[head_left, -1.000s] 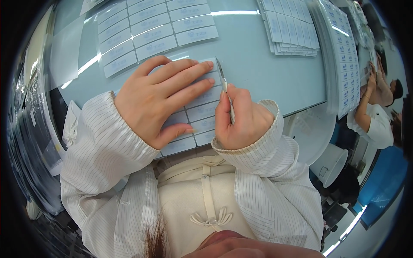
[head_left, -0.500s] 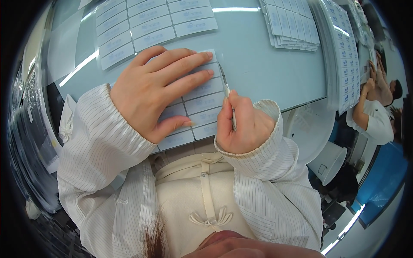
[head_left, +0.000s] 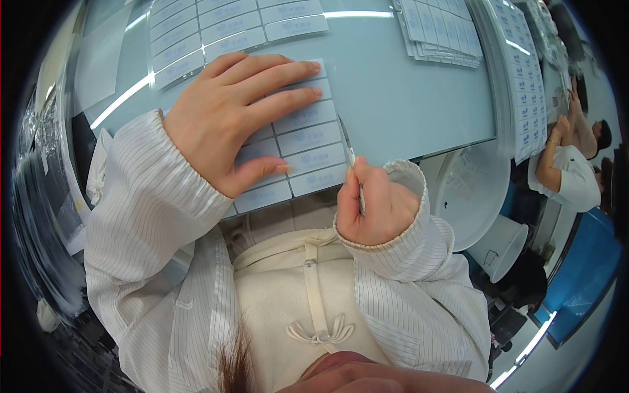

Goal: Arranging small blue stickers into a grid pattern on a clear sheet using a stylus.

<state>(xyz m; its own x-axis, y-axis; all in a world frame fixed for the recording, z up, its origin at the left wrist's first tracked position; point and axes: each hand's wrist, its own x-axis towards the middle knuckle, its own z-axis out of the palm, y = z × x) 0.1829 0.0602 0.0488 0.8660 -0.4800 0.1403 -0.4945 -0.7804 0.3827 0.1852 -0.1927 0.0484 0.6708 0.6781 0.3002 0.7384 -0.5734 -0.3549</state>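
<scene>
My left hand (head_left: 229, 118) lies flat with fingers spread over a sheet of pale rectangular labels (head_left: 308, 139) with blue print. It covers the sheet's left and upper parts. At the sheet's right edge, my right hand (head_left: 380, 206) grips a slim pointed metal tool (head_left: 347, 143) between thumb and fingers. The tool's thin tip points away from me along that edge. Whether it is a knife or tweezers I cannot tell, since my fingers hide most of it. Farther off lies another sheet of similar labels (head_left: 232, 42).
A stack of label sheets (head_left: 445, 33) lies at the far right of the glass-topped table (head_left: 400, 98). Tall clear-edged sheets (head_left: 524, 85) stand beyond it. A round white stool (head_left: 472, 196) and a white bin (head_left: 501, 249) are right of the table. Another person (head_left: 567, 167) is at far right.
My right hand has drawn the tool toward me along the sheet's right edge. My left hand stays pressed on the sheet. The whole view has shifted slightly.
</scene>
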